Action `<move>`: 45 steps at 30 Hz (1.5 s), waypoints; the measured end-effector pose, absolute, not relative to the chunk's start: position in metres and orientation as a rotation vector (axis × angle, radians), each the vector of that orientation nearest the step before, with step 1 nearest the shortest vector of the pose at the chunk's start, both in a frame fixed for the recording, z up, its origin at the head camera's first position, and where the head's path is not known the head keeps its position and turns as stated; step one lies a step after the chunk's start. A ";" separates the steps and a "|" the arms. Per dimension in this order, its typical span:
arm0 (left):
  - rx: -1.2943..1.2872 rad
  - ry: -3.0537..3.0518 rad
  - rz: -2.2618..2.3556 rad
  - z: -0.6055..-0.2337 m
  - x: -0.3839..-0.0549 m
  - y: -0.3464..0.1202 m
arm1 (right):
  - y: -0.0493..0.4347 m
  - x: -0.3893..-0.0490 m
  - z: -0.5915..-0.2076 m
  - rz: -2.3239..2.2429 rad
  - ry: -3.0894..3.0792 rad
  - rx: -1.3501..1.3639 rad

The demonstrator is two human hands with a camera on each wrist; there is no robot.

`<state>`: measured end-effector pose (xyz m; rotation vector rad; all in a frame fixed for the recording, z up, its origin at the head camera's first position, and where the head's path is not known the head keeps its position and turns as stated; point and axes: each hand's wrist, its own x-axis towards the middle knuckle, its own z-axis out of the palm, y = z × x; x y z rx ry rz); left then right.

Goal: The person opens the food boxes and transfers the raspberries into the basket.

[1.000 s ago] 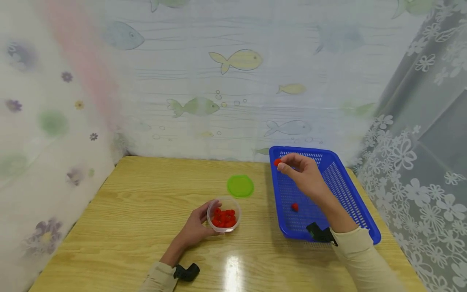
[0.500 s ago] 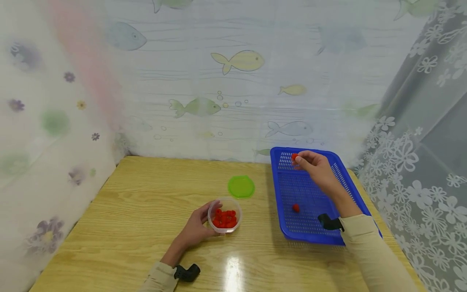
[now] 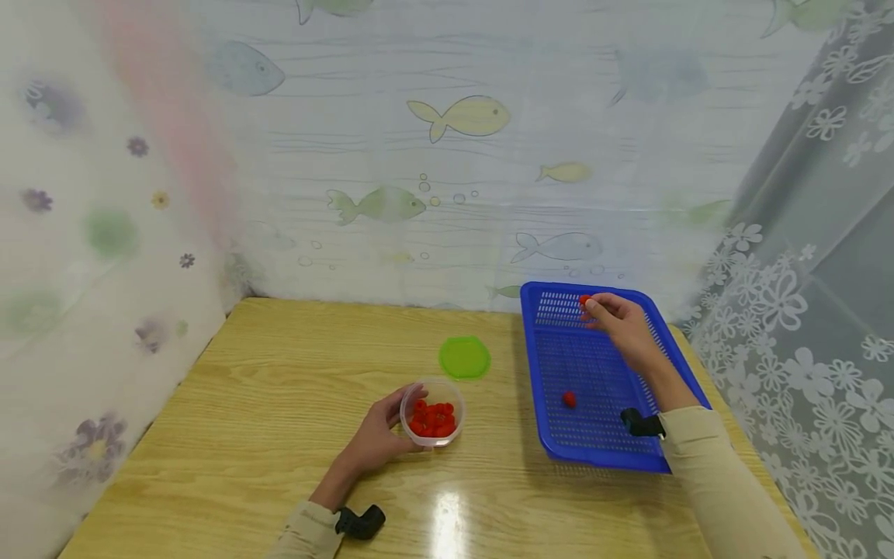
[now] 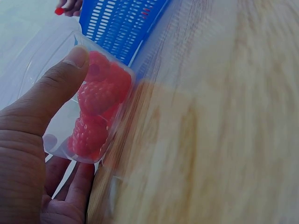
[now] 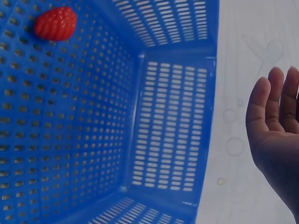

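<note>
Red shows between finger and thumb: in the head view we see the right hand (image 3: 631,334) pinching a raspberry (image 3: 584,300), the far end of a blue slotted basket (image 3: 535,373) behind those fingertips. The right wrist view sets the curved fingers past the basket's rim, against the fish-patterned backdrop (image 5: 236,186), so we cannot tell whether the pinch is directly over the basket. That view also shows us the bumpy skin of a loose raspberry (image 5: 56,24) on the basket floor, on the near side of the right fingers. The left hand (image 3: 377,432) clamps a clear plastic cup (image 3: 434,442), thumb opposite fingers. Through its wall, the left wrist view shows us raspberries (image 4: 96,98) piled beside the thumb tip. Beyond the left fingers, only the head view gives us a green lid (image 3: 464,357) on the wooden table (image 3: 293,388).
</note>
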<state>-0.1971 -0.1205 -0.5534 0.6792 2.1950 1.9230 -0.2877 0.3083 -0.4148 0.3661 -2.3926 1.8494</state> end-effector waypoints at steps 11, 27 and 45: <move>0.666 2.216 1.912 -0.552 -0.196 -0.120 | 0.323 -0.293 -0.424 1.826 -2.463 0.254; 0.661 2.213 1.906 -0.551 -0.196 -0.120 | 0.333 -0.301 -0.430 1.934 -2.433 0.253; 0.672 2.221 1.907 -0.552 -0.196 -0.120 | 0.336 -0.305 -0.432 1.797 -2.507 0.134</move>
